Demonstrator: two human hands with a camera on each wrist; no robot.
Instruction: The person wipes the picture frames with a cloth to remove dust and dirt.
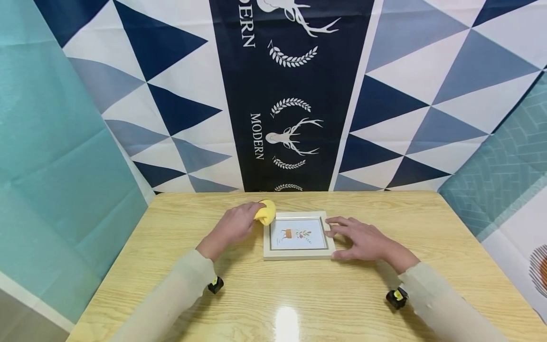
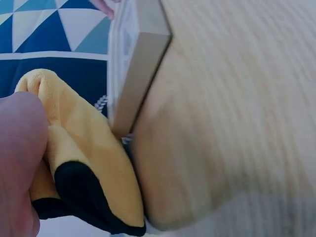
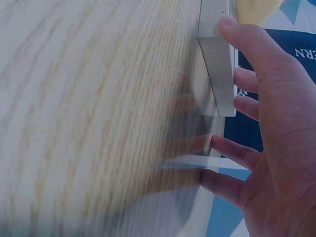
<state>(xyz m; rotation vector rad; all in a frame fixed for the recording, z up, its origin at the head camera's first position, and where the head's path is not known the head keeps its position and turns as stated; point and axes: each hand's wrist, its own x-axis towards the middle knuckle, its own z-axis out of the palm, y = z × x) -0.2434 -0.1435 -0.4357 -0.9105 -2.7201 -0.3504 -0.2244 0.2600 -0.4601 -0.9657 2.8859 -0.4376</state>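
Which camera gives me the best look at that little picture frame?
The head view: it shows the picture frame nearly whole, from above. The left wrist view catches one end at a steep slant; the right wrist view, mostly its side.

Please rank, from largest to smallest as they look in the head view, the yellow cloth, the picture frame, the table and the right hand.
1. Table
2. Picture frame
3. Right hand
4. Yellow cloth, partly hidden by the fingers, so its full size is unsure.
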